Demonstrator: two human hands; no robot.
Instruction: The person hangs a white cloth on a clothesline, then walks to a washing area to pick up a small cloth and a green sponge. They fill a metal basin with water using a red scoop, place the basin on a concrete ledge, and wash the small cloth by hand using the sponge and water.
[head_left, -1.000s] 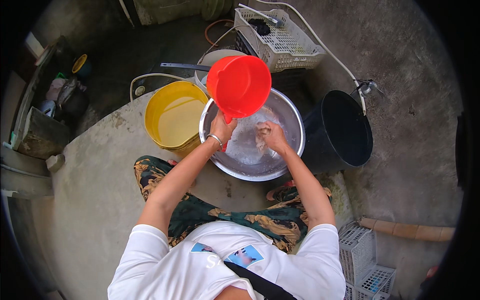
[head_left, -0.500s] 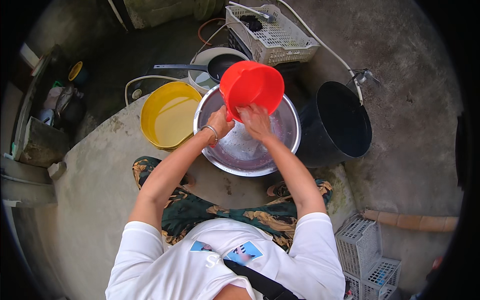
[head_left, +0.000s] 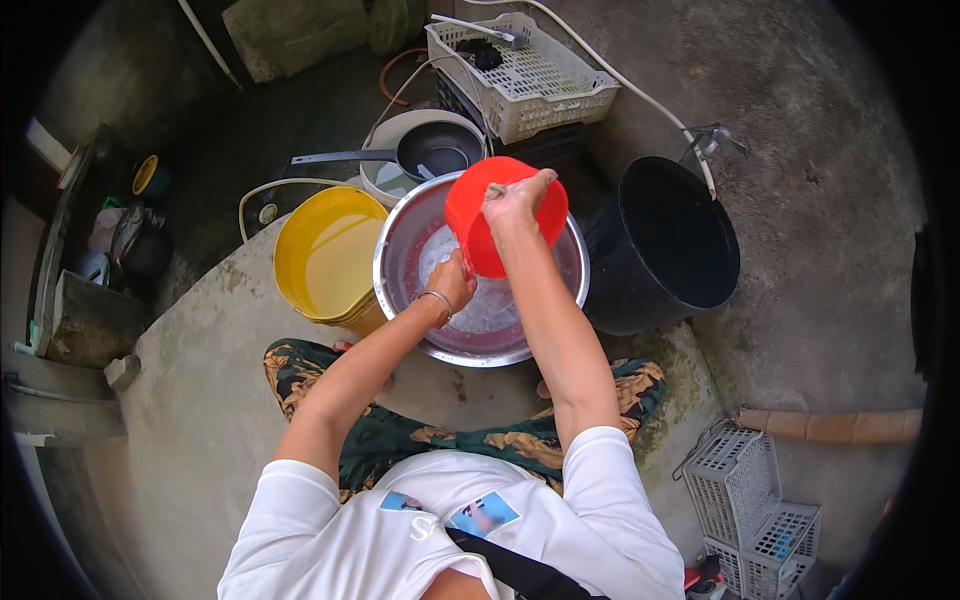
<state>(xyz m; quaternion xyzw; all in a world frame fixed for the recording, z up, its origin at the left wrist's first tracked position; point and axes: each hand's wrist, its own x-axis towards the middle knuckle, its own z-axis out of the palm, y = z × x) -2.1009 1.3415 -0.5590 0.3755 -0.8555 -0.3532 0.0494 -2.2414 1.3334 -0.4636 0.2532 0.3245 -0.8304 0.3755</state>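
Note:
A red plastic dipper [head_left: 464, 208] is held up over a wide metal basin [head_left: 572, 270], its opening facing me. Closed low at the dipper's near left side is my left hand [head_left: 452, 282], gripping its handle. My right hand [head_left: 516, 204] reaches across the opening to the far part of the dipper. Its fingers are curled in, and a small pale bit shows at them that I cannot make out. Below, foamy water [head_left: 490, 308] covers the basin's bottom.
A yellow bucket [head_left: 352, 312] of cloudy liquid stands left of the basin, a black bucket [head_left: 610, 270] right. Behind, a frying pan [head_left: 440, 150] rests on a white bucket [head_left: 372, 180]. Farther back are a white crate [head_left: 560, 105] and a pale hose [head_left: 640, 95]. Grey crates [head_left: 735, 480] stand near right.
My right hand has moved from the dipper's near edge to its far part, fingers now curled. The dipper sits slightly lower and nearer, with my left hand still on its handle.

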